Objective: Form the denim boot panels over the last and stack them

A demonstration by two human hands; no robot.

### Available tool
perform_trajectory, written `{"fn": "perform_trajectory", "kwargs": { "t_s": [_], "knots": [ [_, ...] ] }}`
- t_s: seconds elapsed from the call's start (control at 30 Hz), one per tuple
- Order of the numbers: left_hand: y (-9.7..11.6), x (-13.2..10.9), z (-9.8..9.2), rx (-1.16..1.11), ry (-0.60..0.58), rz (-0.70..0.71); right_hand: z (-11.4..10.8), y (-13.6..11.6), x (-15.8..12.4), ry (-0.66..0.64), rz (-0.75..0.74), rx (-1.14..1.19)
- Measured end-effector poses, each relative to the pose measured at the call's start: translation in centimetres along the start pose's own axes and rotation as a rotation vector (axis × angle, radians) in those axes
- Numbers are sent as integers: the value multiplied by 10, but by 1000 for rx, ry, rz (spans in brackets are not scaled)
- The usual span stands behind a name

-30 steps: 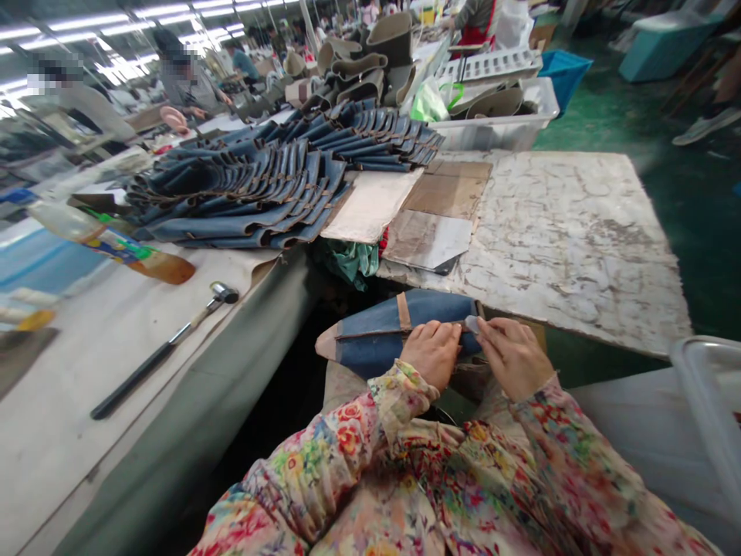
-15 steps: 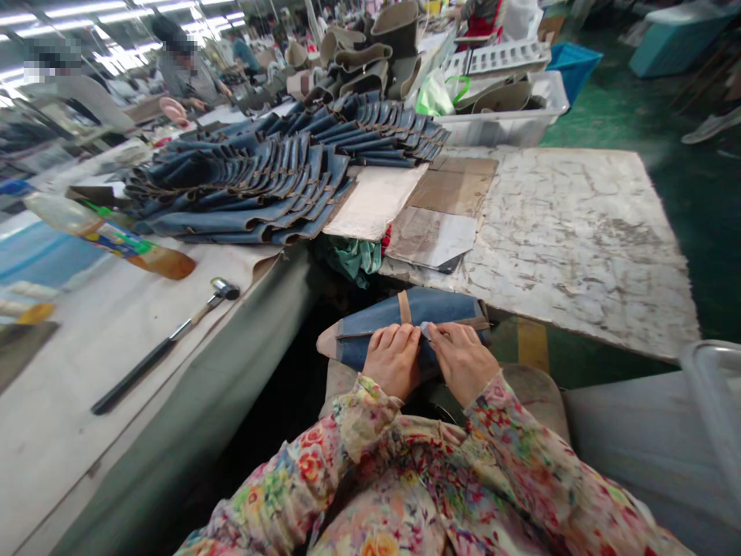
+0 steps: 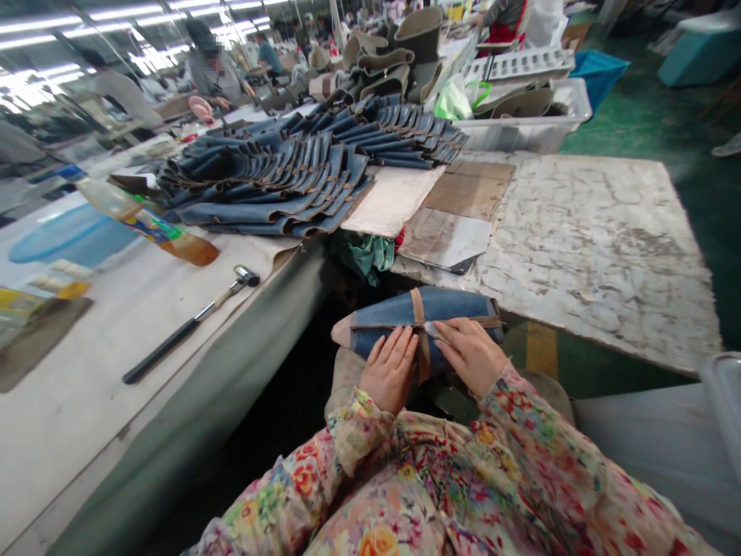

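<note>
A blue leather boot upper (image 3: 382, 312) lies across my lap, with a pale pointed toe at its left end, a tan strap over its middle and a brown-edged seam running lengthwise. My left hand (image 3: 391, 367) rests on the near side of the upper, its fingers stretched out and its fingertips just below the seam. On the right, my right hand (image 3: 472, 354) is closed over the seam. A small whitish piece (image 3: 431, 330) shows at its fingertips, and I cannot make out what it is.
A hammer (image 3: 191, 324) and a bottle of brown liquid (image 3: 150, 224) lie on the left table. Many blue uppers (image 3: 278, 181) are stacked ahead. A worn white board (image 3: 590, 247) reaches to the right, with a grey bin (image 3: 642, 421) below it.
The fingers of my left hand have straightened and slid slightly off the seam, so more of the strap shows. My right hand stays at the seam. The whole view has shifted a little.
</note>
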State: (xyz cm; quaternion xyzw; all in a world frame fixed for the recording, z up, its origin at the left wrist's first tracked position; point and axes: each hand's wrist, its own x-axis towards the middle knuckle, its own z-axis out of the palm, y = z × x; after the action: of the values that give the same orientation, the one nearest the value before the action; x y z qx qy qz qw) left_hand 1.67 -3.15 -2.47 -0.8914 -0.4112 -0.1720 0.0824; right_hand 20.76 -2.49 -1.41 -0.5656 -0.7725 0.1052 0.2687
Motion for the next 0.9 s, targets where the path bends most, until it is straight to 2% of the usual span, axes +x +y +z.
{"fn": "perform_trajectory", "kwargs": {
  "t_s": [0.13, 0.3, 0.43, 0.73, 0.9],
  "knots": [
    [0, 5, -2, -46, 28, -66, -7, 3, 5, -104, -24, 75],
    [0, 26, -10, -138, -60, -226, -15, 9, 17, -238, -46, 144],
    [-2, 35, -9, -175, -78, -214, -18, 11, 25, -327, -52, 147],
    [-4, 27, 0, -108, -43, -63, -15, 4, 20, -261, -70, 43],
    [-2, 33, 0, -119, -36, -44, -11, -4, 20, -221, -32, -56]
  ]
}}
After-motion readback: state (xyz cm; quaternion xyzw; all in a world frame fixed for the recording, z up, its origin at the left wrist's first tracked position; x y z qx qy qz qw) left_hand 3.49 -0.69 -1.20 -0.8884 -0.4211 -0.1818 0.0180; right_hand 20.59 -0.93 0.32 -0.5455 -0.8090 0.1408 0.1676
